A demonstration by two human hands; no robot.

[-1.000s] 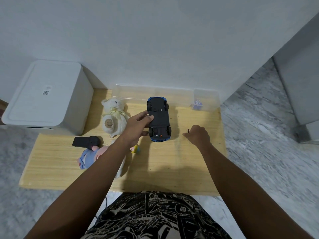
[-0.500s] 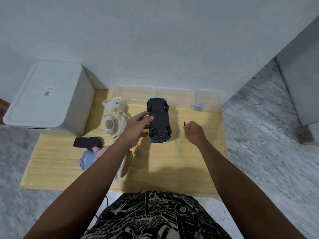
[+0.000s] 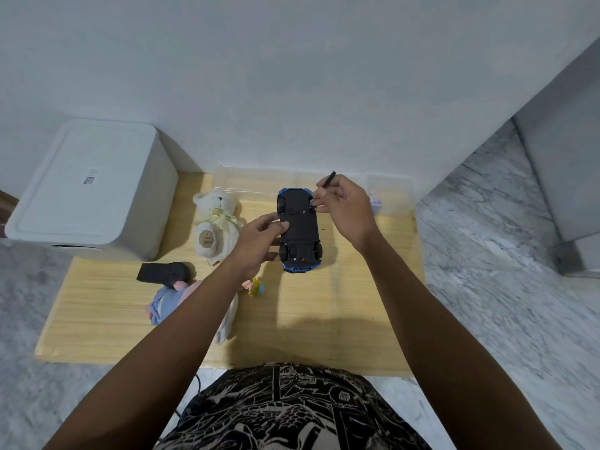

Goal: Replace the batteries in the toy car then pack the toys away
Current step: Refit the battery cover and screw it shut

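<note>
A blue toy car (image 3: 300, 228) lies upside down on the wooden table (image 3: 350, 287), its black underside facing up. My left hand (image 3: 259, 241) grips the car's left side. My right hand (image 3: 344, 206) hovers over the car's far right corner, pinching a thin black screwdriver (image 3: 327, 180) whose tip points down at the underside. A white teddy bear (image 3: 216, 225) sits left of the car. A black remote control (image 3: 164, 272) lies further left, beside a blue and pink soft toy (image 3: 168, 300).
A clear plastic box (image 3: 246, 180) stands along the wall behind the car, and a smaller clear container (image 3: 393, 196) with a purple item sits at the back right. A white lidded bin (image 3: 87, 190) stands at the left. A small yellow toy (image 3: 256, 287) lies near my left wrist.
My right hand lifted the screwdriver off the table and moved up and left to the car's far end. My left hand kept its hold on the car.
</note>
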